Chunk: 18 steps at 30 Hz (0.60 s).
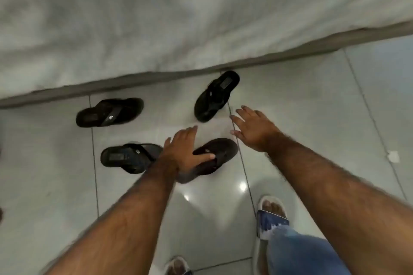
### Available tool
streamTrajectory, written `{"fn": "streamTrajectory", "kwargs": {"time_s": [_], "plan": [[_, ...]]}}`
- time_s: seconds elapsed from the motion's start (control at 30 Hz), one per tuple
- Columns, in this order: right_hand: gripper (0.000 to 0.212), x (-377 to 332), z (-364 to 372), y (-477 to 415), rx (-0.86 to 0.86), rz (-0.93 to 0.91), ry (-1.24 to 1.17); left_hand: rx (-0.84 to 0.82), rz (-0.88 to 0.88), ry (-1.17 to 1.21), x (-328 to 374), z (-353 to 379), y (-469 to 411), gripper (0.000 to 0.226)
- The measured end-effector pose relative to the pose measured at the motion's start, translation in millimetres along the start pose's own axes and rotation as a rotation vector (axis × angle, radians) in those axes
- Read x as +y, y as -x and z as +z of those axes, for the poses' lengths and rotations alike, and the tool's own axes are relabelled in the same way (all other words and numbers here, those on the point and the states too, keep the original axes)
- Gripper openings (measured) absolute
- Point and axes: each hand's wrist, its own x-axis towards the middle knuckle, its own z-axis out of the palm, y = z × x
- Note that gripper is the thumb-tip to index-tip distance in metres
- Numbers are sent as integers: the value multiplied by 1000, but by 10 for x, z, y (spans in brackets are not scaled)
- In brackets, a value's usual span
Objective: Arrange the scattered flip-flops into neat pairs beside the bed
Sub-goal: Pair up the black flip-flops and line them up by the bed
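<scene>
- Resting on the nearest black flip-flop (218, 154), my left hand (183, 152) lies with fingers spread and thumb across the strap; no closed grasp yet.
- My right hand (252, 128) hovers open, holding nothing, just beside the flip-flop (215, 96) angled against the bed (156, 18) edge.
- Two more, one (109, 112) near the bed and one (130, 157) beside my left wrist, lie apart on the tiled floor (312, 100).
- Risk, I judge: all four look alike, so mismatching lefts and rights is easy; glossy tiles may let one skid.

Glossy grey tiled floor (312, 118) runs beside a white-sheeted bed (156, 18).
</scene>
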Motion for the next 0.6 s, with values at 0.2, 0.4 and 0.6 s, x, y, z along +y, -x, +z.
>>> {"fn": "streamTrajectory", "kwargs": {"time_s": [0.2, 0.4, 0.6], "plan": [[65, 176, 520, -783, -38, 47, 24, -79, 9, -32, -111, 867, -570, 118], [72, 114, 718, -1510, -6, 65, 7, -14, 59, -213, -99, 1616, -783, 115], [79, 118, 934, -1702, -36, 84, -31, 37, 222, -279, -130, 2000, -867, 106]]}}
